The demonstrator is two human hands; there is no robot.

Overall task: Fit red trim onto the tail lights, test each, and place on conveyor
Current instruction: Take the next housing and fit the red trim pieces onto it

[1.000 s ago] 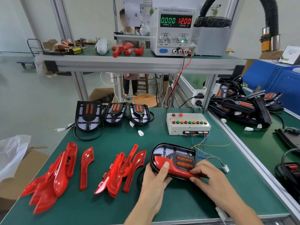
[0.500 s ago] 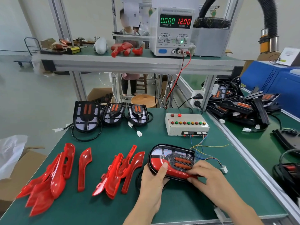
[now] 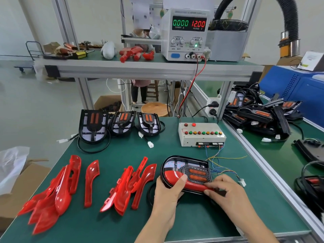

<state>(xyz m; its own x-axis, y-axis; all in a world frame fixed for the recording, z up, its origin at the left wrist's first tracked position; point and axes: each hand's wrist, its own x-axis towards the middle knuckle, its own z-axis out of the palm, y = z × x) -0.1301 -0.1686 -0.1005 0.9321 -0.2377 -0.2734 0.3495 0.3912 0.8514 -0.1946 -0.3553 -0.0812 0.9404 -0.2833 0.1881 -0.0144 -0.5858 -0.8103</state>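
A black tail light (image 3: 185, 167) with two orange lenses lies on the green bench, a red trim piece (image 3: 177, 178) set along its near edge. My left hand (image 3: 166, 195) grips the light's left end, thumb pressing on the trim. My right hand (image 3: 226, 192) pinches the trim's thin right end against the light. Loose red trims lie in two piles, one at the left (image 3: 52, 195) and one in the middle (image 3: 129, 185). Three bare tail lights (image 3: 121, 123) stand at the back of the bench.
A white test box (image 3: 201, 135) with coloured buttons sits behind the light, its thin wires ending in a white plug (image 3: 242, 182). The power supply (image 3: 185, 34) on the shelf reads 0.000 A and 12.00 V. Finished lights (image 3: 259, 114) are heaped on the conveyor at the right.
The red trim has settled lower and flatter onto the tail light. My left thumb slid along it and my right fingers pressed in at its thin end.
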